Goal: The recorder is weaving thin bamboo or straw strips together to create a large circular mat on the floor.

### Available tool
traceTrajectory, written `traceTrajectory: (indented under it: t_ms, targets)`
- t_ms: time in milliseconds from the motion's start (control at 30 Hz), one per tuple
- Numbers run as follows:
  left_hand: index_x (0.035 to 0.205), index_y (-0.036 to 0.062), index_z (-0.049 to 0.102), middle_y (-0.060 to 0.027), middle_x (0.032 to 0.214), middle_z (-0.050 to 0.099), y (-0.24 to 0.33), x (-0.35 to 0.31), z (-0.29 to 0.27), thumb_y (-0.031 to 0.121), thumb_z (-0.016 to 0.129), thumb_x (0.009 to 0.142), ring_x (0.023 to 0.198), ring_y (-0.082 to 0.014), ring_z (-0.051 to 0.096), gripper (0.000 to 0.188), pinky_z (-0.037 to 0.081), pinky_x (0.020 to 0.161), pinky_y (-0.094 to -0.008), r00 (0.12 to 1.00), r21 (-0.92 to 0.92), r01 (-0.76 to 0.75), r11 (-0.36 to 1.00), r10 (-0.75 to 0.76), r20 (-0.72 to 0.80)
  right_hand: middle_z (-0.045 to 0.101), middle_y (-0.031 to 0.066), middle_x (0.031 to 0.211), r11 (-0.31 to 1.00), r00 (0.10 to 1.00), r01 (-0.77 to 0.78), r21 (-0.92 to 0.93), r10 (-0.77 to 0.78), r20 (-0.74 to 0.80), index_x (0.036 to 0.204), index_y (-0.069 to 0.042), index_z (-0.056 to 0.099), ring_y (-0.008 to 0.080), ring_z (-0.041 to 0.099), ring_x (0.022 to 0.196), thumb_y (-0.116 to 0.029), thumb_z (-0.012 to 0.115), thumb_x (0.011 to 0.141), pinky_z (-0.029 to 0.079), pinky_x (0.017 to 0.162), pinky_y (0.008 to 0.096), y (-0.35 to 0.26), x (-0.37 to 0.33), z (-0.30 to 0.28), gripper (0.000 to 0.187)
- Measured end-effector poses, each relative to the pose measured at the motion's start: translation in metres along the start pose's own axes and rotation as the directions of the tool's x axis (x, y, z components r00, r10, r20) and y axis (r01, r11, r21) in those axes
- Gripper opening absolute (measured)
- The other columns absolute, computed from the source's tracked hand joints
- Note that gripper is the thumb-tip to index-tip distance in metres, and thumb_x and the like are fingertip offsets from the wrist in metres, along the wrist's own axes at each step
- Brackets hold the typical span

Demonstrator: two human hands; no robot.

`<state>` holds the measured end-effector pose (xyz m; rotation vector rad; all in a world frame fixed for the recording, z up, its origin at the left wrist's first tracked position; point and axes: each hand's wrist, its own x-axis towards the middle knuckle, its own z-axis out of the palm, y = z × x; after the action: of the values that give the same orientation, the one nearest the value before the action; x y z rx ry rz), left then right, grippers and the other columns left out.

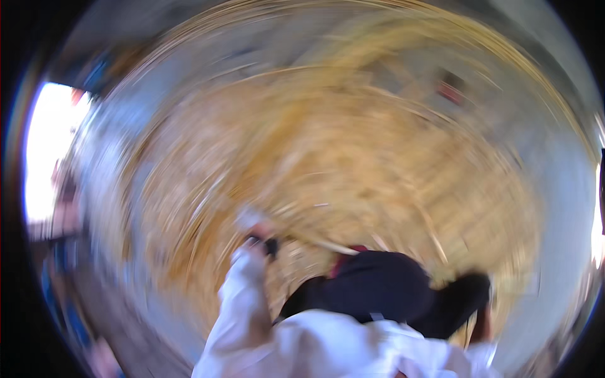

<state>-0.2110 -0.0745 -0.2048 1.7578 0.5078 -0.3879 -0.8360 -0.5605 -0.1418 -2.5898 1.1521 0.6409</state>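
The whole picture is smeared by motion. My left hand reaches out over a mass of tan, straw-like strips, with a dark band or object at its wrist. A whitish patch lies at its fingers, too blurred to name. One pale strip runs from near this hand toward my dark-clothed legs; whether the hand grips it I cannot tell. Of my right arm, a bit of skin shows beside my right knee at the lower right; that hand's fingers are hidden.
Grey floor borders the tan strips. A small dark and red object lies at the far right. Bright openings show at both side edges, and blurred skin-coloured shapes at the left could be other people.
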Motion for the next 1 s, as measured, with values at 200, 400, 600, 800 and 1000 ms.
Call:
traceTrajectory:
  t_ms: [200, 400, 600, 800, 1000]
  targets:
    - [0.076, 0.0151, 0.048, 0.0015, 0.06, 0.045, 0.063, -0.015, -0.044, 0.031, 0.044, 0.093, 0.054, -0.0115, 0.047, 0.024, 0.04, 0.047, -0.0301, 0.996, -0.129, 0.025, 0.991, -0.013, 0.089, 0.062, 0.0063, 0.062, 0.942, 0.96, -0.028, -0.334, -0.068, -0.272, 0.064, -0.012, 0.065, 0.0247, 0.061, 0.063, -0.02, 0.056, 0.072, 0.045, 0.067, 0.0359, -0.098, 0.097, -0.027, 0.015]
    - [0.077, 0.0146, 0.049, 0.0014, 0.061, 0.046, 0.058, -0.06, 0.062, 0.03, 0.044, 0.094, 0.055, -0.0115, 0.047, 0.024, 0.041, 0.048, -0.0298, 0.942, 0.016, 0.002, 1.0, -0.007, 0.337, 0.065, 0.0123, 0.069, 0.953, 0.952, -0.259, -0.157, 0.224, -0.208, 0.069, -0.005, 0.067, 0.0263, 0.064, 0.073, -0.026, 0.058, 0.069, 0.043, 0.071, 0.0386, -0.07, 0.031, -0.022, 0.023]
    - [0.078, 0.0142, 0.049, 0.0012, 0.062, 0.047, 0.07, -0.058, 0.089, 0.03, 0.044, 0.094, 0.055, -0.0114, 0.048, 0.023, 0.041, 0.049, -0.0295, 0.897, 0.068, -0.014, 0.998, -0.018, 0.441, 0.064, 0.011, 0.067, 0.969, 0.96, -0.202, -0.14, 0.168, -0.223, 0.066, -0.007, 0.067, 0.0275, 0.063, 0.073, -0.026, 0.059, 0.067, 0.042, 0.067, 0.0374, -0.087, 0.04, -0.011, 0.021]
    - [0.079, 0.0137, 0.05, 0.0011, 0.063, 0.047, 0.074, -0.059, 0.105, 0.029, 0.044, 0.094, 0.056, -0.0114, 0.048, 0.022, 0.042, 0.05, -0.0292, 0.875, 0.086, -0.017, 0.996, -0.027, 0.483, 0.065, 0.0112, 0.068, 0.968, 0.949, -0.203, -0.146, 0.158, -0.272, 0.066, -0.006, 0.067, 0.028, 0.063, 0.069, -0.025, 0.059, 0.066, 0.042, 0.064, 0.0385, -0.084, 0.051, -0.009, 0.02]
    - [0.08, 0.0133, 0.051, 0.001, 0.064, 0.048, 0.076, -0.056, 0.105, 0.029, 0.044, 0.094, 0.057, -0.0114, 0.048, 0.022, 0.042, 0.051, -0.029, 0.873, 0.085, -0.016, 0.996, -0.028, 0.487, 0.065, 0.0081, 0.069, 0.973, 0.959, -0.19, -0.132, 0.155, -0.236, 0.067, -0.01, 0.068, 0.0256, 0.063, 0.071, -0.023, 0.059, 0.067, 0.042, 0.071, 0.0362, -0.084, 0.049, -0.017, 0.015]
